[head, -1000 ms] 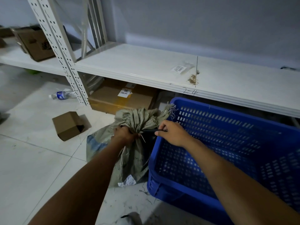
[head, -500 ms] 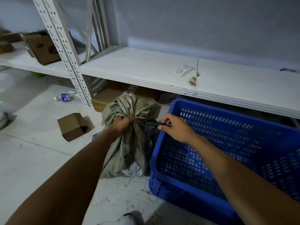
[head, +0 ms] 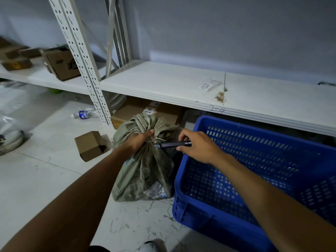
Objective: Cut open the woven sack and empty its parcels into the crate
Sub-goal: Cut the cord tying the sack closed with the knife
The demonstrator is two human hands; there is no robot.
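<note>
Standing on the floor point(head: 45, 179) against a white shelf point(head: 163, 84), the blue crate point(head: 254, 179) runs off the frame at right and bottom; what shows of its perforated interior holds nothing. The sack point(head: 145, 170) stands upright on the floor, touching the crate's left wall, its neck bunched and tied, so its parcels are hidden; a crumpled label shows low on its side. Left hand point(head: 140, 140) is clenched round the neck, just below the gathered top. Right hand point(head: 198, 146) has its fingers point(head: 183, 137) closed on a dark knife point(head: 172, 144), held level over the crate's left rim, blade tip just beside the tie and the left hand; contact cannot be made out. Cardboard boxes lie partly hidden under the shelf behind the sack. A small open box point(head: 89, 145) lies left of the sack. A bottle point(head: 84, 114) lies farther off.
</note>
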